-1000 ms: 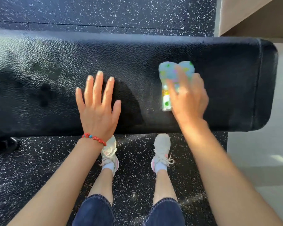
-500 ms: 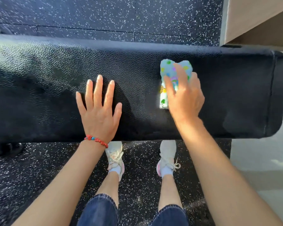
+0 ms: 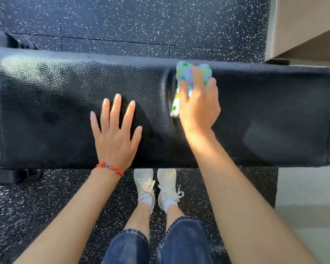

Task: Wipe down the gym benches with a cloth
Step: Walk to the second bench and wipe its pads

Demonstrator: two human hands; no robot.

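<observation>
My right hand presses a patterned cloth against the black padded top of the counter, a gym bench that runs crosswise in front of me. The fingers are curled down over the cloth and hold it bunched beneath the palm; the light-blue, spotted end of the fabric sticks out past my fingertips toward the far edge of the pad, and a white strip with green and yellow marks shows at the thumb side of the hand. The cloth lies on the pad's far half, directly under and ahead of this hand.

My left hand lies flat on the same pad, to the left of the right hand and apart from it, fingers spread and straight, palm down, holding nothing. A red beaded bracelet with one blue bead circles its wrist at the near edge of the pad.

Below both forearms, between them, my two white laced shoes stand side by side on the black speckled floor, with the blue denim cuffs of my trousers nearer to me. Beyond the right hand, past the pad's rounded end, a pale wall panel rises.
</observation>
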